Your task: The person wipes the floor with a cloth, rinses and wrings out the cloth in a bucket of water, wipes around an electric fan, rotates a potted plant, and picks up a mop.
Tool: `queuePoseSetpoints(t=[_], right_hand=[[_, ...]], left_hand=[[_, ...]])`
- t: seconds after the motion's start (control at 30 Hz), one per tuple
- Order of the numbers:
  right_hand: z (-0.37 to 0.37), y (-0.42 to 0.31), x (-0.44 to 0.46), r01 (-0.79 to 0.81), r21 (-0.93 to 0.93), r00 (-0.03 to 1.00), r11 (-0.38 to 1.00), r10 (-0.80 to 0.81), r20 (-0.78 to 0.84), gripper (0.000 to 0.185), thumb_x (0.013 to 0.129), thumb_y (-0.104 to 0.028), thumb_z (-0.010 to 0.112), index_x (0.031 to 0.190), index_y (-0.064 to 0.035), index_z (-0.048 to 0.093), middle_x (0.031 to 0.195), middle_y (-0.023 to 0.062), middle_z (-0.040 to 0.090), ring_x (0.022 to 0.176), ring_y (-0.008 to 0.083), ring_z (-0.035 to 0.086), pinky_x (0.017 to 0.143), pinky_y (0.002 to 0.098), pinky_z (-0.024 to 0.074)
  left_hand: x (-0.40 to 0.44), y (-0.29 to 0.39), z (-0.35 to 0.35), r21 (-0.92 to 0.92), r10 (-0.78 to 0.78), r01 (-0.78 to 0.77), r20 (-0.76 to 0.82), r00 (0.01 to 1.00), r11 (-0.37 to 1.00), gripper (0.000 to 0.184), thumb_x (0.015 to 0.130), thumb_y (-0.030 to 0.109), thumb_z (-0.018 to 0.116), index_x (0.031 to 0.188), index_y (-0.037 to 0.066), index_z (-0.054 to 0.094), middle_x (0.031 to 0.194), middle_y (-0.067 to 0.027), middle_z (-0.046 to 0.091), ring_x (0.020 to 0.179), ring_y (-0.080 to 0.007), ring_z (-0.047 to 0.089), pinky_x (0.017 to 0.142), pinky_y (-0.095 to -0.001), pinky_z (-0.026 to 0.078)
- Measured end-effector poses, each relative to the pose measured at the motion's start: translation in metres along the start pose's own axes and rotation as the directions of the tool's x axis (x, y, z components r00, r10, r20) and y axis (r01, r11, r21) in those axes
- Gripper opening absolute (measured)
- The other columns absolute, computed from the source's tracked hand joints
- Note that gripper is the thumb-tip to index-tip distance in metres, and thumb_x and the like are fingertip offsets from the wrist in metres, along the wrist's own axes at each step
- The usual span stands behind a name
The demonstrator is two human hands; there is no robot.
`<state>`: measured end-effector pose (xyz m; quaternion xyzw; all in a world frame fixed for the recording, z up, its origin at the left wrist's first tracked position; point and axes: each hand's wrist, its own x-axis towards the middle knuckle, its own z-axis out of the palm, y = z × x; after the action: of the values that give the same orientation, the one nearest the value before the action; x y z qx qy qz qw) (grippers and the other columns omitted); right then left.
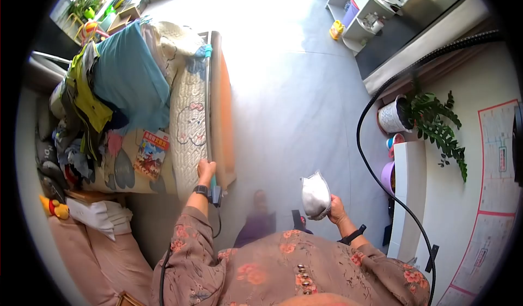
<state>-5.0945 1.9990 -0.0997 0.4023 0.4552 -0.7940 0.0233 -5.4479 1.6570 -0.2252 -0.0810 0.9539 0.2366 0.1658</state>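
Note:
My left hand (206,171) is closed around a long metal pole (207,99) with turquoise parts, close to the edge of the sofa-like seat. The pole runs away from me along that edge. In my right hand (337,210) is a white, cup-shaped piece (316,194) with a greyish lower rim. It looks like cloth, though its exact kind is unclear. It is held up over the floor by its right side, and the fingers behind it are partly hidden. A cream quilted cover (190,121) lies just left of the pole.
On the seat lie a blue cloth (131,72), other clothes and a colourful book (151,154). A potted plant (436,121) and a white cabinet (408,191) stand on the right. A black cable (360,137) curves across the right side. Shelves (354,12) stand far right, beside the grey floor (294,110).

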Motion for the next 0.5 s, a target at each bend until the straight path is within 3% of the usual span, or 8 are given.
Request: queuePoseSetpoints(t=[0.03, 0.1, 0.13, 0.23, 0.27, 0.37, 0.43, 0.5], right_hand=[[0.001, -0.004, 0.0, 0.014, -0.005, 1.0, 1.0, -0.014, 0.002, 0.031, 0.079, -0.005, 0.059, 0.109, 0.0044, 0.055, 0.102, 0.0099, 0.061, 0.088, 0.0174, 0.06, 0.078, 0.0303, 0.0499], [0.0, -0.011, -0.006, 0.041, 0.017, 0.999, 0.999, -0.041, -0.022, 0.031, 0.079, -0.005, 0.06, 0.107, 0.0044, 0.056, 0.101, 0.0095, 0.061, 0.087, 0.0167, 0.06, 0.077, 0.0295, 0.0501], [-0.002, -0.013, -0.006, 0.068, -0.014, 0.998, 0.998, -0.068, 0.007, 0.031, 0.08, -0.007, 0.06, 0.108, 0.0035, 0.056, 0.101, 0.009, 0.062, 0.087, 0.0171, 0.06, 0.078, 0.0305, 0.0501], [-0.002, -0.023, -0.015, 0.135, -0.021, 0.99, 0.991, -0.135, 0.031, 0.031, 0.081, -0.007, 0.059, 0.11, 0.0028, 0.056, 0.101, 0.0086, 0.062, 0.089, 0.0173, 0.06, 0.079, 0.0312, 0.0498], [-0.004, -0.026, -0.015, 0.168, -0.012, 0.986, 0.986, -0.168, 0.021, 0.03, 0.081, -0.007, 0.059, 0.11, 0.0028, 0.056, 0.101, 0.0087, 0.062, 0.089, 0.0172, 0.06, 0.079, 0.0313, 0.0498], [-0.02, -0.03, -0.021, 0.238, 0.024, 0.971, 0.971, -0.238, -0.005, 0.03, 0.081, -0.007, 0.059, 0.109, 0.0027, 0.057, 0.101, 0.0088, 0.062, 0.089, 0.0173, 0.06, 0.08, 0.0315, 0.0499], [-0.031, -0.033, -0.023, 0.265, 0.052, 0.964, 0.963, -0.265, -0.019, 0.029, 0.081, -0.007, 0.059, 0.108, 0.0025, 0.057, 0.101, 0.0087, 0.062, 0.088, 0.0174, 0.06, 0.079, 0.0316, 0.05], [-0.043, -0.037, -0.029, 0.292, 0.094, 0.956, 0.952, -0.293, -0.004, 0.028, 0.081, -0.007, 0.06, 0.107, 0.0018, 0.058, 0.1, 0.0083, 0.062, 0.087, 0.0178, 0.061, 0.079, 0.0318, 0.0502]], left_hand=[[0.014, -0.007, 0.008, 0.0, 0.013, -0.013, 0.002, 1.0, 1.0, 0.033, 0.063, 0.018, 0.058, 0.085, -0.005, 0.063, 0.083, -0.0248, 0.063, 0.081, -0.0364, 0.062, 0.078, -0.0407, 0.048], [0.018, -0.006, 0.002, -0.382, -0.038, 0.106, 0.18, 0.983, 0.918, 0.032, 0.063, 0.019, 0.057, 0.083, -0.005, 0.063, 0.074, -0.0226, 0.064, 0.073, -0.0347, 0.063, 0.073, -0.0408, 0.048], [0.02, -0.004, 0.001, -0.345, 0.029, 0.0, 0.08, 0.996, 0.938, 0.033, 0.067, 0.024, 0.057, 0.078, -0.006, 0.063, 0.066, -0.0225, 0.062, 0.067, -0.034, 0.063, 0.067, -0.0415, 0.049], [-0.008, 0.057, -0.051, -0.245, 0.024, -0.034, -0.041, 0.999, 0.969, 0.037, 0.072, 0.031, 0.056, 0.073, -0.005, 0.063, 0.067, -0.024, 0.061, 0.067, -0.0347, 0.063, 0.064, -0.0426, 0.048], [0.001, 0.05, -0.045, -0.072, 0.13, -0.138, -0.106, 0.986, 0.988, 0.042, 0.075, 0.037, 0.056, 0.072, -0.005, 0.063, 0.066, -0.0243, 0.06, 0.065, -0.0352, 0.062, 0.06, -0.0425, 0.047], [-0.006, 0.03, -0.046, -0.103, 0.221, -0.234, -0.124, 0.967, 0.967, 0.042, 0.074, 0.037, 0.056, 0.069, -0.004, 0.062, 0.064, -0.0229, 0.06, 0.063, -0.034, 0.062, 0.059, -0.0423, 0.045], [-0.063, 0.043, -0.079, -0.136, 0.218, -0.24, -0.159, 0.963, 0.961, 0.043, 0.074, 0.036, 0.057, 0.064, -0.005, 0.058, 0.058, -0.0208, 0.058, 0.058, -0.0313, 0.061, 0.056, -0.0402, 0.046], [-0.093, 0.02, -0.091, -0.252, 0.158, -0.172, -0.075, 0.985, 0.952, 0.039, 0.074, 0.033, 0.057, 0.06, -0.004, 0.057, 0.053, -0.0165, 0.056, 0.052, -0.0255, 0.059, 0.053, -0.0367, 0.046]])
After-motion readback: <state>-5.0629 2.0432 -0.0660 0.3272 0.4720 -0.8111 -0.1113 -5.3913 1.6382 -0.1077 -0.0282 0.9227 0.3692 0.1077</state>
